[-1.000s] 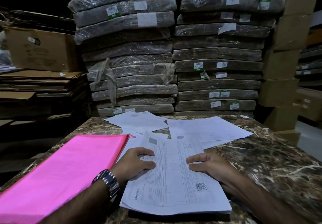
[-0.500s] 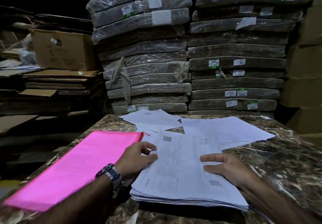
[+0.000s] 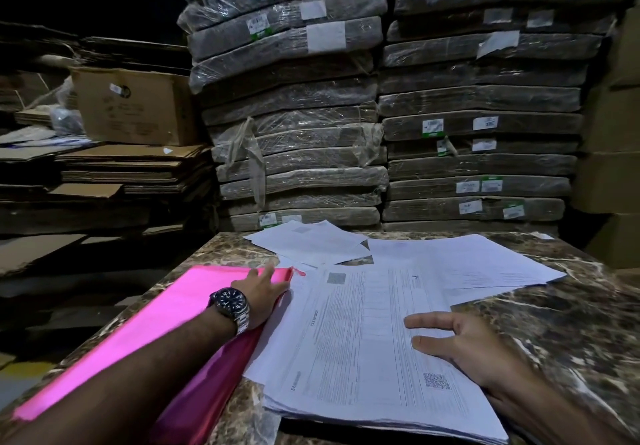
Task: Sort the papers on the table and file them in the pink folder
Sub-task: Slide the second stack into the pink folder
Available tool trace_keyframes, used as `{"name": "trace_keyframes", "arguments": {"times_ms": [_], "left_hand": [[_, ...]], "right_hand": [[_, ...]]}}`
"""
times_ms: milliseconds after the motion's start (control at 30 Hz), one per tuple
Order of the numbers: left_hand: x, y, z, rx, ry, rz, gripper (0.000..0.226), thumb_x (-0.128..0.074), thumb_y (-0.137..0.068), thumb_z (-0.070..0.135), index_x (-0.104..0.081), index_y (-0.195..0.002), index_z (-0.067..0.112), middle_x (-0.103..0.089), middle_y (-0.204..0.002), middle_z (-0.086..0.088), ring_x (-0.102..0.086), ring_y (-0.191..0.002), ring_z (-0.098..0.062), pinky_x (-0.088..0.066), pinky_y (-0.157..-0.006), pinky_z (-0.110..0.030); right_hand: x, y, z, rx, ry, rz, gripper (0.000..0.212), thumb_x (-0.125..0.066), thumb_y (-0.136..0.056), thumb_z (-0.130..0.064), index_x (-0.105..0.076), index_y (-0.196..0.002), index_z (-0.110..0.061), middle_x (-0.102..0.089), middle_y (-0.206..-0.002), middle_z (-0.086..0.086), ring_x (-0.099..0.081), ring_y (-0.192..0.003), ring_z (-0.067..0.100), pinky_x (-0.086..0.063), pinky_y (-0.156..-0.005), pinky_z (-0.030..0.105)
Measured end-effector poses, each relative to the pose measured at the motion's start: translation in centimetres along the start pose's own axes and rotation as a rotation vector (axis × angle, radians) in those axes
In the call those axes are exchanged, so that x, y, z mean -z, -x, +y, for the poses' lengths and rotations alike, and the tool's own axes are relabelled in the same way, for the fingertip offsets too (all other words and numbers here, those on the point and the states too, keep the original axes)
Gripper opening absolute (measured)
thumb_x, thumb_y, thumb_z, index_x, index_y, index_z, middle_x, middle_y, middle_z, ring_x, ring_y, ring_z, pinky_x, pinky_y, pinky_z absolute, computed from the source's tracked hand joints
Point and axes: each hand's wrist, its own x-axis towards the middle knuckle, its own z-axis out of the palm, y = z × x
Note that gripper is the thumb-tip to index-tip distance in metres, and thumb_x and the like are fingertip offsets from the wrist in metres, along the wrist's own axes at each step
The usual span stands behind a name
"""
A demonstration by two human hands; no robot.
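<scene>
One folder (image 3: 166, 316) (pink) under left hand (image 3: 265, 294)

We note the worktop (image 3: 571, 323): polished stone, brown with pale veins, glossy. Papers (image 3: 363, 358): matt white sheets, smooth, printed. Pink folder (image 3: 166, 323): thin, smooth, faint sheen; we cannot tell card from plastic. Wristwatch (image 3: 230, 300): shiny metal link band, dark glossy dial. Bundles (image 3: 294, 98) behind: brown board wrapped in clear, wrinkled, glinting plastic film, with paper labels. Cardboard box (image 3: 135, 108) and flattened cardboard (image 3: 131, 167): matt, rough, brown.
</scene>
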Motion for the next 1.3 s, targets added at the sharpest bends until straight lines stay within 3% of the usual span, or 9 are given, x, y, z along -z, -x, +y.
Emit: {"name": "trace_keyframes", "arguments": {"times_ms": [200, 367, 533, 633, 800, 900, 1000, 1167, 1300], "left_hand": [[0.2, -0.4, 0.1, 0.012, 0.04, 0.062, 0.044, -0.039, -0.098, 0.026, -0.036, -0.141, 0.016, -0.042, -0.133, -0.016, -0.055, -0.108, -0.035, -0.049, -0.074, -0.039], [1.1, 0.3, 0.5, 0.059, 0.112, 0.07, 0.031, -0.044, -0.095, 0.026, -0.047, -0.123, 0.012, -0.055, -0.111, -0.011, -0.06, -0.092, -0.028, -0.048, -0.07, -0.036], [1.5, 2.0, 0.4, 0.058, 0.106, 0.031, 0.037, -0.045, -0.096, 0.02, -0.043, -0.132, 0.014, -0.057, -0.094, -0.004, -0.057, -0.075, -0.019, -0.055, -0.065, -0.029], [1.5, 3.8, 0.3, 0.102, 0.033, -0.039, 0.018, -0.05, -0.092, 0.012, -0.058, -0.108, 0.009, -0.049, -0.078, 0.001, -0.051, -0.069, -0.018, -0.049, -0.062, -0.025], [1.5, 5.9, 0.0, 0.141, 0.01, -0.047, 0.018, -0.042, -0.087, -0.001, -0.049, -0.075, 0.011, -0.057, -0.087, -0.008, -0.052, -0.079, -0.023, -0.041, -0.066, -0.029], [1.5, 6.0, -0.5, 0.141, 0.115, 0.029, 0.022, -0.047, -0.088, 0.005, -0.062, -0.104, 0.007, -0.063, -0.108, -0.008, -0.055, -0.095, -0.023, -0.047, -0.082, -0.032], [1.7, 5.8, -0.9, 0.139, 0.239, 0.104, 0.028, -0.056, -0.087, 0.011, -0.063, -0.115, 0.011, -0.065, -0.115, -0.005, -0.058, -0.106, -0.021, -0.045, -0.083, -0.026], [1.9, 5.3, -1.9, 0.121, 0.316, 0.172, 0.034, -0.061, -0.081, 0.01, -0.064, -0.115, 0.012, -0.067, -0.113, -0.003, -0.06, -0.106, -0.021, -0.046, -0.083, -0.025], [1.6, 4.8, -2.5, 0.118, 0.362, 0.186, 0.021, -0.059, -0.071, 0.005, -0.067, -0.089, 0.011, -0.069, -0.091, -0.005, -0.056, -0.08, -0.02, -0.045, -0.067, -0.033]], "right_hand": [[0.0, -0.1, 0.0, -0.01, 0.002, -0.011, 0.019, -0.071, -0.079, 0.007, -0.076, -0.092, -0.005, -0.077, -0.089, 0.012, -0.074, -0.079, 0.031, -0.06, -0.069, 0.034], [0.0, 0.1, 0.1, -0.026, -0.011, -0.03, 0.019, -0.07, -0.08, 0.007, -0.076, -0.092, -0.007, -0.076, -0.089, 0.016, -0.074, -0.081, 0.035, -0.058, -0.081, 0.049], [-0.2, 0.1, -0.1, -0.021, -0.015, -0.034, 0.02, -0.069, -0.08, 0.008, -0.075, -0.093, -0.006, -0.076, -0.088, 0.016, -0.074, -0.08, 0.036, -0.058, -0.082, 0.049], [-0.2, 0.1, -0.1, -0.016, -0.025, -0.052, 0.021, -0.069, -0.081, 0.008, -0.075, -0.095, -0.005, -0.076, -0.089, 0.017, -0.074, -0.08, 0.036, -0.059, -0.078, 0.046], [-0.9, -0.3, -0.8, -0.018, -0.065, -0.117, 0.022, -0.069, -0.081, 0.007, -0.074, -0.099, -0.004, -0.076, -0.091, 0.018, -0.074, -0.08, 0.034, -0.059, -0.062, 0.032], [-2.0, -0.7, -1.5, -0.026, -0.079, -0.158, 0.023, -0.069, -0.08, 0.009, -0.073, -0.1, -0.001, -0.076, -0.09, 0.017, -0.074, -0.077, 0.031, -0.058, -0.058, 0.03], [-3.0, -0.9, -2.1, -0.022, -0.061, -0.205, 0.021, -0.066, -0.081, 0.013, -0.072, -0.099, 0.002, -0.077, -0.078, 0.008, -0.074, -0.063, 0.019, -0.052, -0.046, 0.019], [-3.0, -1.2, -2.5, -0.024, 0.001, -0.233, 0.021, -0.067, -0.08, 0.012, -0.073, -0.097, 0.001, -0.078, -0.077, 0.002, -0.073, -0.062, 0.014, -0.05, -0.045, 0.016], [-2.3, -1.3, -2.5, -0.021, 0.059, -0.243, 0.021, -0.07, -0.08, 0.008, -0.076, -0.094, -0.006, -0.078, -0.09, 0.005, -0.075, -0.07, 0.019, -0.052, -0.049, 0.018]]}}
